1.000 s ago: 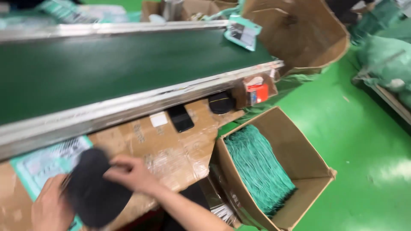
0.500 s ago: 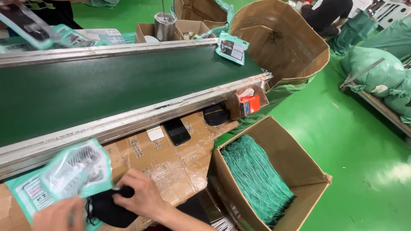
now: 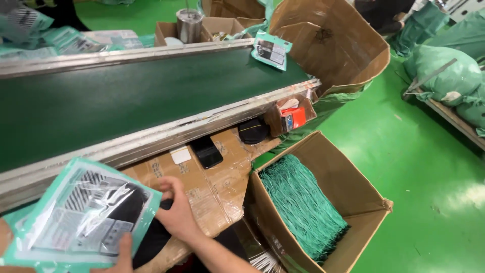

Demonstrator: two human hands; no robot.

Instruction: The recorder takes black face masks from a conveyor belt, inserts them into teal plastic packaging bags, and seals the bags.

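Seen from above, a person works at a cardboard-covered bench beside a long dark green conveyor belt. The left hand, at the bottom edge and mostly out of frame, grips a teal-edged clear plastic pouch from below, thumb pressed on its front. The right hand is curled around a black fabric item that sits half inside the pouch's open side, so both hands are closed on their things and close together. Compared with half a second ago, the pouch is larger in view, lifted nearer the camera, and the black item has gone further in. A black phone lies on the bench, and an open carton of green cords stands to the right on the green floor. Another teal pouch rests at the belt's far end.
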